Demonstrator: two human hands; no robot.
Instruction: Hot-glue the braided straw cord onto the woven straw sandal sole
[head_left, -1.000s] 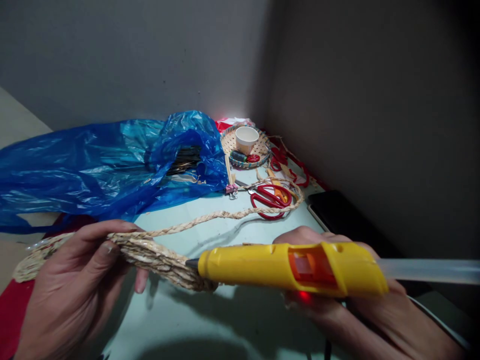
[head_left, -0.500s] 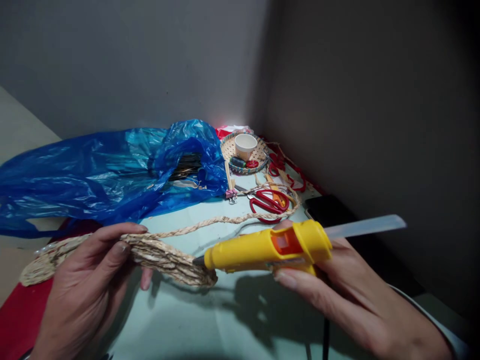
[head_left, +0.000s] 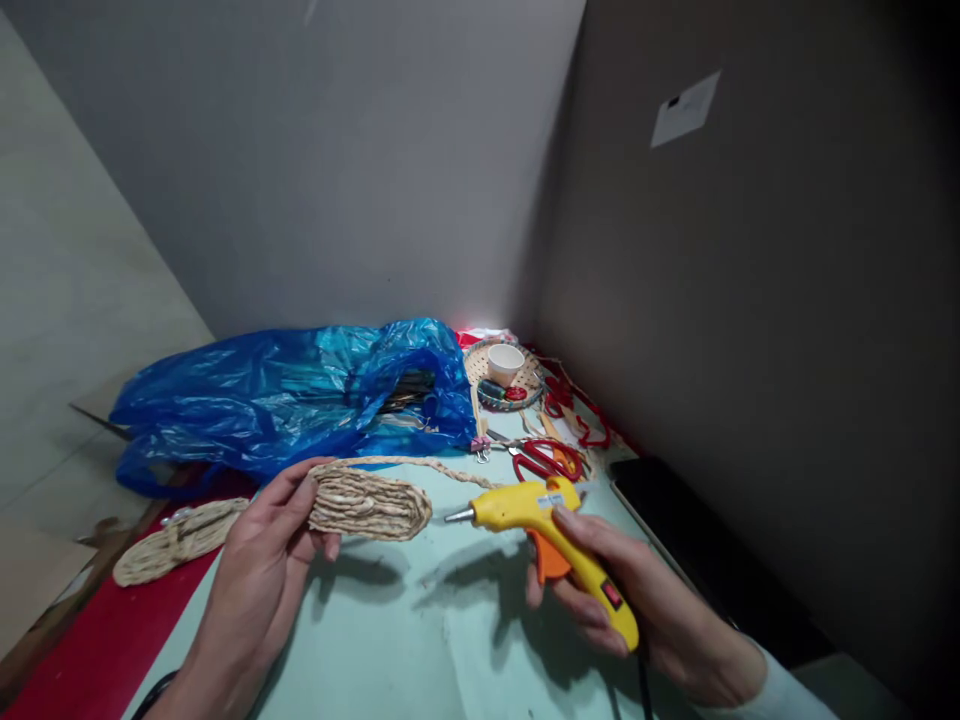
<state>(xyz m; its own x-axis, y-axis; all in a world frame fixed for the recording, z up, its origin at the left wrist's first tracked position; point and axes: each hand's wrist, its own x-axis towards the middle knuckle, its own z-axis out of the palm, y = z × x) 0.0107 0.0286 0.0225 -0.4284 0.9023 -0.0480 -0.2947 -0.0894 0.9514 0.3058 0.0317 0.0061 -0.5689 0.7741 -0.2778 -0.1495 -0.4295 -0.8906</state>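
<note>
My left hand (head_left: 274, 545) pinches the left end of a coiled braided straw sole (head_left: 367, 505), its flat face turned toward me above the table. A loose braided cord (head_left: 442, 468) runs from its top edge to the right, passing behind the glue gun. Wrapped around the handle of a yellow glue gun (head_left: 525, 507) is my right hand (head_left: 607, 570), with fingers by the orange trigger. The metal nozzle points left, a small gap away from the sole's rounded right end. A finished-looking straw slipper (head_left: 180, 540) with shiny beads lies left of my left hand.
A blue plastic bag (head_left: 247, 400) of dark sticks lies at the back left. Behind the glue gun are red-handled scissors (head_left: 551, 460) and a woven tray (head_left: 480, 365) holding a white cup (head_left: 505, 364). A dark flat device (head_left: 697, 540) sits along the right wall.
The glue gun has drawn back right from the sole and turned upright, its nozzle now apart from it. The sole has tilted to show its flat face. My view has shifted upward.
</note>
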